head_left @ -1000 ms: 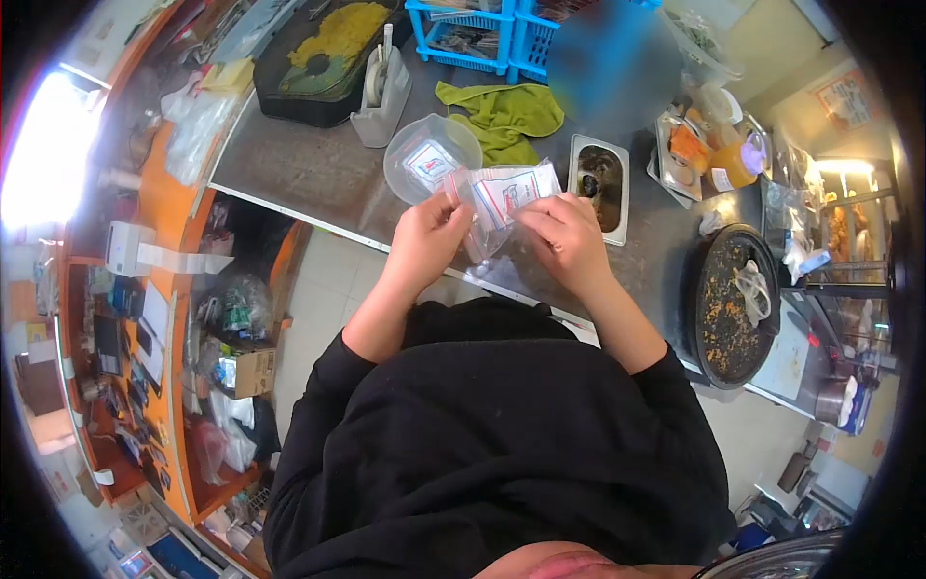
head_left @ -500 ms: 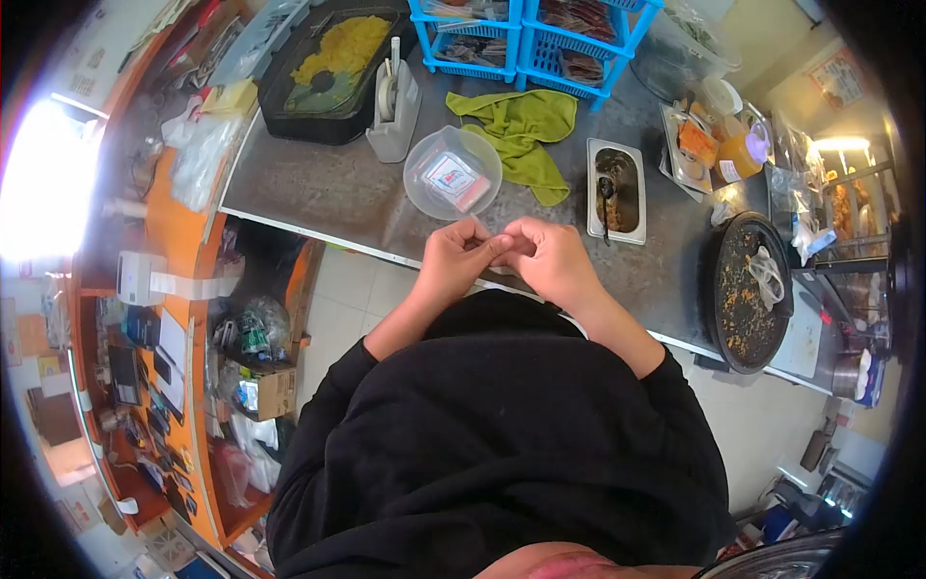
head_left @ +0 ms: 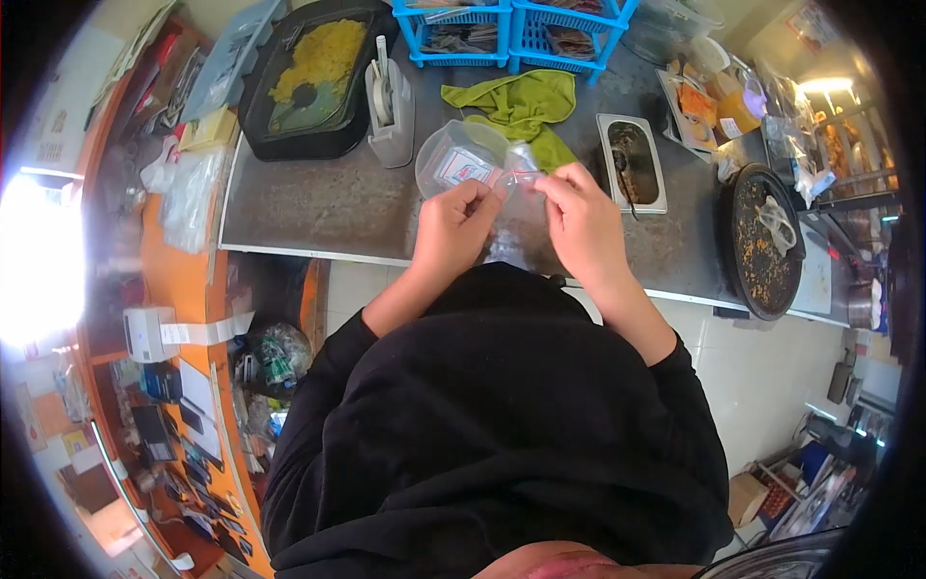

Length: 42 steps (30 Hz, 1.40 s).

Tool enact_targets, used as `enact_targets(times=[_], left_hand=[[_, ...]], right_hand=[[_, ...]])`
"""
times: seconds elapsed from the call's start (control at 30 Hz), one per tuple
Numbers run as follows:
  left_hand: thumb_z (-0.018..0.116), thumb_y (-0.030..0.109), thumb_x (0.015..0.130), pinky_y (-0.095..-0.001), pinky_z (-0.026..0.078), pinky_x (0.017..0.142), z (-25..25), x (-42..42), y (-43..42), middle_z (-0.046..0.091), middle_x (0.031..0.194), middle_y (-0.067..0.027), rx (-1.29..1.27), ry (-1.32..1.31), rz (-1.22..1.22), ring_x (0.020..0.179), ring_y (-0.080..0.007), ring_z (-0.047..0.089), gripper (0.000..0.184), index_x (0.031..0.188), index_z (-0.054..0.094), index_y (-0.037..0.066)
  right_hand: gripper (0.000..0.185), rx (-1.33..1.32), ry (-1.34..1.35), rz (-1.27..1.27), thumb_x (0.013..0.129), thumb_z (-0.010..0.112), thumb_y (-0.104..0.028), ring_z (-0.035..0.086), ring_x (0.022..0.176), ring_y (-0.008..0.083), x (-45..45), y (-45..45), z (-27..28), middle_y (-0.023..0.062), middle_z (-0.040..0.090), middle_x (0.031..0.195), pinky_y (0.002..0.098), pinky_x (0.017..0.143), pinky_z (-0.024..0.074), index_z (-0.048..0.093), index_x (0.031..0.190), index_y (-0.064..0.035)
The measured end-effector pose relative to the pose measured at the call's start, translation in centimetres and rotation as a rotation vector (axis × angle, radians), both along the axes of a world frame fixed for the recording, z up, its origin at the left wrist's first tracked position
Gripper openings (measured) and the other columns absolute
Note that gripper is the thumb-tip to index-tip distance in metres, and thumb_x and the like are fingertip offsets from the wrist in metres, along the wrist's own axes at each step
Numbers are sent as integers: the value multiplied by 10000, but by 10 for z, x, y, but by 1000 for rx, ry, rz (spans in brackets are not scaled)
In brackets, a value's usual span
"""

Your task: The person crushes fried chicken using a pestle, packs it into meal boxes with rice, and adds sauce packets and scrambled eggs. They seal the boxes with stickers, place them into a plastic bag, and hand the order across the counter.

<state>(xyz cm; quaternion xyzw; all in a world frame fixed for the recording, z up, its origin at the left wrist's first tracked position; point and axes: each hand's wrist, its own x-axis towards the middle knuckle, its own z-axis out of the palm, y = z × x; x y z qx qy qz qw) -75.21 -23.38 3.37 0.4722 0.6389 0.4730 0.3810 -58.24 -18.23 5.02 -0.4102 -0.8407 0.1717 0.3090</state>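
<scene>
Between my hands is a small clear plastic bag (head_left: 522, 178) with red and blue print, above the front of the counter. My left hand (head_left: 455, 224) pinches its left side with thumb and forefinger. My right hand (head_left: 588, 224) is closed on the right side, fingertips together. Just behind, partly covered by the bag and my left fingers, stands a clear round plastic tub (head_left: 430, 154). Inside the tub lie flat printed packets (head_left: 461, 166) of the same look. A crumpled green cloth (head_left: 526, 101) lies behind the tub.
To the right is a steel food pan (head_left: 652, 198) with a utensil in it, then a dark round tray (head_left: 748, 246) with crumbs. A grey holder (head_left: 391, 135) and a black tray of yellow food (head_left: 256, 121) stand left. Blue basket racks (head_left: 511, 48) are at the back.
My hands have moved apart and up from being together, and the printed bag now shows stretched between them. The view has shifted slightly.
</scene>
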Motion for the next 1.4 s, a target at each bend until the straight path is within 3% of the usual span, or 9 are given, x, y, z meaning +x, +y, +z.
enact_targets(times=[0.13,0.27,0.33,0.4,0.53,0.9,1.0,1.1,1.4], left_hand=[[661,149,871,-270,447,537,-9,-1,-1,605,664,-55,297,261,-185,587,-144,588,146,829,642,11],[698,185,834,-323,483,658,-7,-11,1,648,809,-96,517,441,-306,742,-256,618,166,851,651,27],[704,211,831,-328,485,740,-5,-25,4,654,863,-87,692,532,-231,836,-240,626,214,921,649,25],[702,231,844,-320,469,814,-1,-28,17,654,943,-72,656,365,102,905,-204,608,291,1022,625,14],[683,199,881,-296,444,885,-17,-58,23,639,1042,-77,-21,-555,-171,944,-159,589,367,1154,571,-20],[696,236,873,-254,463,682,-60,-69,21,636,846,-6,79,-146,-92,764,-74,542,254,948,626,4],[639,299,914,-248,448,649,-69,-81,21,604,790,6,21,-184,5,728,-70,519,285,912,619,14],[593,318,943,-232,424,627,-66,-86,19,580,763,19,-18,-363,49,700,-69,496,310,878,613,15],[550,254,964,-222,425,565,-94,-104,36,580,726,-5,124,-76,359,634,-61,500,239,878,620,42]], right_hand=[[352,-125,-19,153,839,570,-63,621,954,349,-8,4,-32,144,571,1218,366,814,505,614,1188,-89],[409,-931,495,163,844,660,-127,602,990,167,-22,17,-47,95,642,1148,283,865,463,591,1236,-30],[487,-878,565,161,803,734,-138,558,934,106,-22,18,-38,63,654,1072,272,833,457,588,1252,-19],[496,-921,534,142,795,747,-134,563,913,104,-15,15,-20,55,647,1069,272,819,459,594,1255,-32],[443,-847,712,270,795,762,-174,555,882,89,-15,23,-27,31,643,1037,268,798,457,639,1200,-46],[147,-920,528,194,838,707,-149,587,832,103,-41,33,-59,13,646,911,278,752,473,689,922,-30],[146,-791,446,254,854,694,-162,589,835,111,-48,34,-54,13,640,885,282,754,472,679,912,-29],[183,-1127,501,270,867,687,-170,582,867,114,-46,42,-75,24,668,932,315,870,459,689,1001,-45],[220,-1135,582,97,906,643,-196,572,785,82,-32,71,-79,8,661,888,252,705,472,671,1026,-13]])
